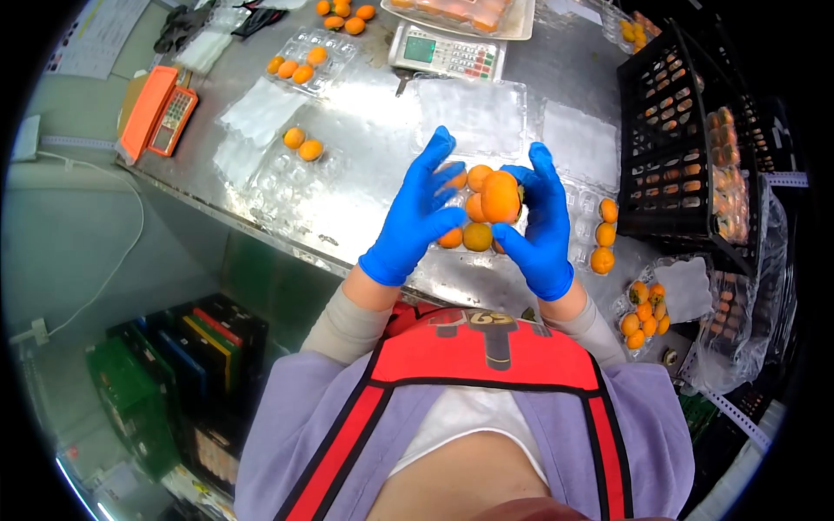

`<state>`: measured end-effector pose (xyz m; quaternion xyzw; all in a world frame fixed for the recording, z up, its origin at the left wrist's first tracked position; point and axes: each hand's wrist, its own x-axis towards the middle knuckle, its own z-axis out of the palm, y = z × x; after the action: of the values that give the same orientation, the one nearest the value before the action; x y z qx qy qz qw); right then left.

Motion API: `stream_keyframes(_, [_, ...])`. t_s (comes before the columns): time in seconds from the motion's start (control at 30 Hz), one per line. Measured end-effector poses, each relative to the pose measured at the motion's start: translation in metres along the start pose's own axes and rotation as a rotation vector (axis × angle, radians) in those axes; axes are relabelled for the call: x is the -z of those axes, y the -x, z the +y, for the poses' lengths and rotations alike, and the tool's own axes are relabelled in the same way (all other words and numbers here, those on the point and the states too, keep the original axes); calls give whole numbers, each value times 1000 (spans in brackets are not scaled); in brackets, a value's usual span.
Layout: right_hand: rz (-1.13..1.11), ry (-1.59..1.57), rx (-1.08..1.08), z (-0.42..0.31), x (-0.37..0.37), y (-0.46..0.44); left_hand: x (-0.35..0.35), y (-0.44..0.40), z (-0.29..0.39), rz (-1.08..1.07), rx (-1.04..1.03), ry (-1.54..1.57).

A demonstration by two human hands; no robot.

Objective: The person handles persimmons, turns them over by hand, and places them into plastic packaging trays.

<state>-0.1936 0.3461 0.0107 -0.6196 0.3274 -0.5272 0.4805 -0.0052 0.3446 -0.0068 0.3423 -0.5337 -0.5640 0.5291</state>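
Observation:
Blue gloves cover both hands. My right hand (540, 227) has its thumb and fingers around an orange fruit (500, 198), raised over a clear plastic tray. More orange fruits (477, 237) sit in that tray, below and between the hands. My left hand (417, 211) is at the tray's left side with its fingers spread, near the fruits at that edge. The tray's open clear lid (471, 113) lies behind the hands, towards the scale.
A scale (445, 52) stands at the back. Half-filled clear trays (584, 227) flank the hands. At the right is a black crate (665, 143) with packed fruit; at the left, an orange calculator-like device (161, 115). Loose fruits (354, 26) lie at the back.

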Motion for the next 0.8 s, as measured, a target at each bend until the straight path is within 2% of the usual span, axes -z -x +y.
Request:
stream_keyframes(0.07, [3,73,79,0,-1,0,-5,0,4,32,264,370])
stream_keyframes(0.13, [38,270,220,3,-1,2,-10,2,3,19,301,465])
stream_keyframes(0.2, [37,342,235,5,0,3,-13,2,-2,-39,413,699])
stream_keyframes(0.33, [23,477,322,2,-1,2,-16,-1,2,-82,465,814])
stream_keyframes(0.43, [-6,598,404,0,0,-1,-17,-3,7,-133,473,716])
stream_keyframes(0.57, [-68,612,423,-3,0,-4,-13,-6,2,-161,424,623])
stream_keyframes(0.63, [-27,383,237,-7,-1,-2,-12,-7,10,-92,281,602])
stream_keyframes(0.67, [-28,380,237,-6,-1,-3,-10,-8,12,-90,280,601])
stream_keyframes(0.73, [92,113,129,-3,0,-6,-9,-9,13,-62,107,448])
stream_keyframes(0.8, [77,124,67,-3,3,-6,-8,-8,11,-22,64,428])
